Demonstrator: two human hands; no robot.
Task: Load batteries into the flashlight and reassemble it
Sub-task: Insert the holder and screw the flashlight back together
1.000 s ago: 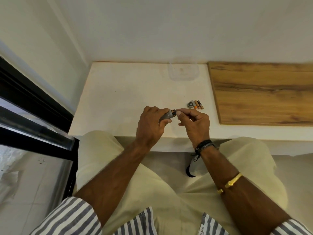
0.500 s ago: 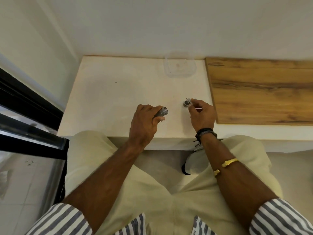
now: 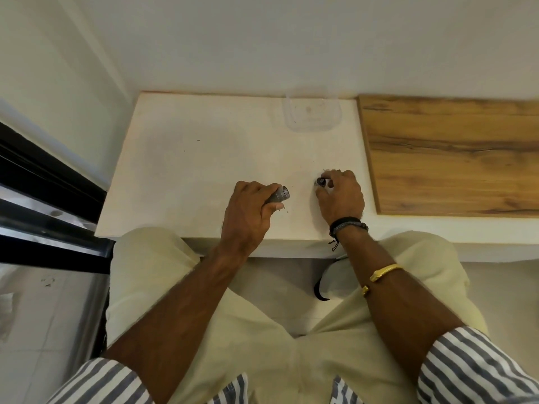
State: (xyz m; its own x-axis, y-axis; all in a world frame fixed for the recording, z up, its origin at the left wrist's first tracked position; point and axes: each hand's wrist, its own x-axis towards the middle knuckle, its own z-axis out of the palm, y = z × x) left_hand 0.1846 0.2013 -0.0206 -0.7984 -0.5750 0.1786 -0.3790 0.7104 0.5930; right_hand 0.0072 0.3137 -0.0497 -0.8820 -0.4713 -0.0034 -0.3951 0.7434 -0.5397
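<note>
My left hand [image 3: 250, 211] is closed around the grey flashlight body [image 3: 279, 195], whose threaded open end points right over the white table [image 3: 189, 170]. To its right, my right hand [image 3: 341, 196] rests on the table with its fingers curled over the spot where the batteries lay. The small round flashlight cap [image 3: 320, 181] shows at its fingertips. The batteries themselves are hidden under this hand, and I cannot tell whether the fingers grip anything.
A clear plastic container [image 3: 312, 115] stands at the back of the table by the wall. A wooden board [image 3: 455, 153] covers the surface to the right. A black-framed glass door [image 3: 43, 199] is at the left.
My right hand has left the flashlight's open end and moved right onto the parts on the table. My left hand holds the body in about the same place.
</note>
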